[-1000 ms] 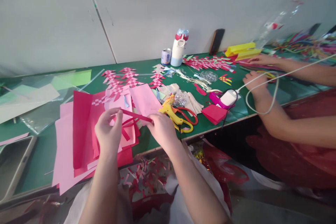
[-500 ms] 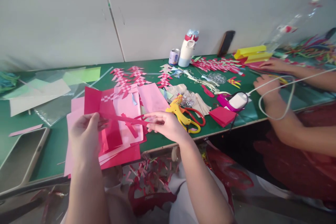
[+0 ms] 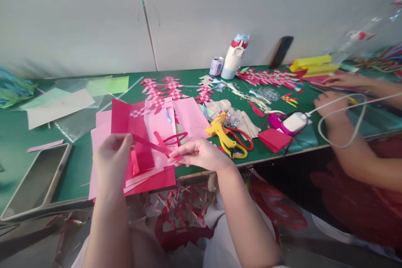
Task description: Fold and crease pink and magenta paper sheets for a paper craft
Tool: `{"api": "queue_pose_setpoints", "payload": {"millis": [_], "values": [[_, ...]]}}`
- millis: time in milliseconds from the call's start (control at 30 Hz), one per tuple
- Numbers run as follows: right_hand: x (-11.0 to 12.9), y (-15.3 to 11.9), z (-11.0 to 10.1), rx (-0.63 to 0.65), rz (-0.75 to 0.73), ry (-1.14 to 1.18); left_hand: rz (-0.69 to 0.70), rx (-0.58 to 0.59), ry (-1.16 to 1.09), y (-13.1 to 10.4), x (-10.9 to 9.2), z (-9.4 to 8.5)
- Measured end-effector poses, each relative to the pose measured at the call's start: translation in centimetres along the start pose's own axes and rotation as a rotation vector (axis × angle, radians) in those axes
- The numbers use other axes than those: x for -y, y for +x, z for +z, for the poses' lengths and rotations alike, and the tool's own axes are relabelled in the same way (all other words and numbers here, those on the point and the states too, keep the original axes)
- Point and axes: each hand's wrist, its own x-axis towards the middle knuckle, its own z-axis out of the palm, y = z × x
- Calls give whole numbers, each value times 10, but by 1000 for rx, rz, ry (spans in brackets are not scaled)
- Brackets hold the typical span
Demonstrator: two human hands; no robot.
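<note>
A narrow red paper strip stretches between my two hands. Its left end is pinched in my left hand, while the fingertips of my right hand close on the other end. Beneath them lies a pile with a folded red sheet, pink sheets and loose red paper bits. A thin dark red loop rests on the pile just above my right fingers. To the right of that hand are yellow-handled scissors and a red-handled pair.
Woven pink-and-red paper pieces lie behind the pile. A can and a bottle stand near the wall. At left are a phone and plastic sleeves. A co-worker's hands are at right, beside a white cable.
The view has swung left, so everything appears further right. My right hand has dropped slightly, and the red strip now slopes down more steeply toward it.
</note>
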Motion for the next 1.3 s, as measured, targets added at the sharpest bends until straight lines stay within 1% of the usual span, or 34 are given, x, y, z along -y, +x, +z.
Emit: {"api": "queue_pose_setpoints", "payload": {"millis": [100, 167, 233, 300, 367, 467, 567, 767, 900, 1133, 1300], "values": [[-2, 4, 5, -41, 4, -24, -80, 197, -145, -6, -10, 5], [-1, 6, 8, -112, 10, -93, -102, 314, -199, -10, -15, 10], [-1, 8, 10, -181, 27, -140, -111, 389, -243, -15, -18, 15], [-2, 10, 12, -234, 32, -114, -115, 434, -271, -20, -20, 19], [-4, 13, 14, -287, 30, -46, -111, 451, -281, -23, -20, 22], [-6, 16, 15, -344, 72, 26, -105, 449, -275, -28, -20, 26], [-5, 17, 16, -347, 101, 39, -100, 470, -261, -30, -20, 27], [-10, 17, 16, -386, 101, 21, -72, 514, -303, -32, -22, 27], [-14, 18, 15, -384, 106, 27, -75, 551, -271, -33, -24, 25], [-14, 17, 16, -364, 88, 37, -50, 558, -240, -33, -24, 24], [-13, 18, 17, -349, 101, 39, -68, 522, -260, -34, -24, 24]]}}
